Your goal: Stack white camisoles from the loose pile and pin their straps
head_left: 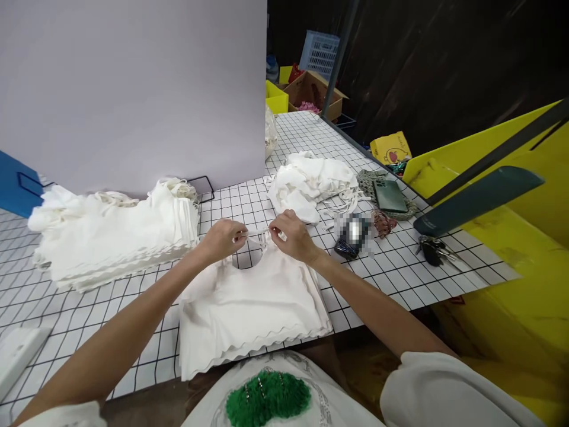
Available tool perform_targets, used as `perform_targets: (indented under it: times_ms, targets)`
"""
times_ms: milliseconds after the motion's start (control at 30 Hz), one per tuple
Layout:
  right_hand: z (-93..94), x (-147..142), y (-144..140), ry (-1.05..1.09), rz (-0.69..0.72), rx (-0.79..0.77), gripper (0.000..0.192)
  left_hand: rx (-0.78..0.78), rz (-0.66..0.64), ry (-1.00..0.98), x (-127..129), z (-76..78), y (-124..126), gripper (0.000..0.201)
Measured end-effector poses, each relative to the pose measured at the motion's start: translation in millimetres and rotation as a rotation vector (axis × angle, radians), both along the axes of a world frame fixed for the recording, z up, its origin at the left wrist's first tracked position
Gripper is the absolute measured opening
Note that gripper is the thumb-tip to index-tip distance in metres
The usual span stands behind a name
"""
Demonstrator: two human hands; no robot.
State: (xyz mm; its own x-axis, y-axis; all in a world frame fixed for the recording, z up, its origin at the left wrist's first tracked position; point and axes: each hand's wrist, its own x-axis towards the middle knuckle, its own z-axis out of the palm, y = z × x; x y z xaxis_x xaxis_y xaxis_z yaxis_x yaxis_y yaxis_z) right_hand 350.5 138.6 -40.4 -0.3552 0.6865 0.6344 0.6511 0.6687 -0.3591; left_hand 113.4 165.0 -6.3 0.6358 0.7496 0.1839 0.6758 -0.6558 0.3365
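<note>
In front of me lies a small stack of white garments [262, 302] with wavy hems, its lower edge hanging over the table's front. Above the neck opening, a thin white strap [255, 231] runs between my two hands. My left hand [224, 237] pinches the strap's left part with closed fingers. At the right shoulder of the top garment, my right hand [291, 236] pinches the strap too, fingertips together. A larger folded stack of white garments [120, 237] sits to the left, and a loose heap of white garments [311, 181] lies beyond my right hand.
The table [249, 204] has a black-and-white grid cover. A pale panel [133, 89] stands behind. On the right are a green phone [390, 196], keys [433, 250], a dark green elongated object [478, 201] and a blurred dark object [351, 237]. Yellow bins [533, 178] border the right side.
</note>
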Motion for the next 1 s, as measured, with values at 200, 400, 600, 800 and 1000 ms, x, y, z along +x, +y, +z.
perform_targets:
  times_ms: [200, 400, 600, 800, 1000]
  targets:
    - [-1.3, -4.8, -4.4, 0.143, 0.009, 0.037, 0.013, 0.042, 0.339, -0.015, -23.7, 11.5, -22.7, 0.026]
    - [-1.0, -10.6, -5.5, 0.225, 0.04, -0.042, 0.011, -0.648, 0.262, -0.404, -24.6, 43.2, -26.5, 0.027]
    - [0.6, -8.9, -11.7, 0.365, 0.022, -0.084, 0.009, -0.771, 0.337, -0.58, -22.8, 39.8, -73.2, 0.044]
    - [10.0, -15.5, -24.5, 0.474, 0.174, -0.176, 0.01, -1.227, 0.284, -0.818, 7.1, 15.8, -84.6, 0.058]
    - [11.7, -19.1, -30.4, 0.521, 0.189, -0.215, 0.011, -1.281, 0.238, -1.067, 34.7, 4.4, -76.1, 0.041]
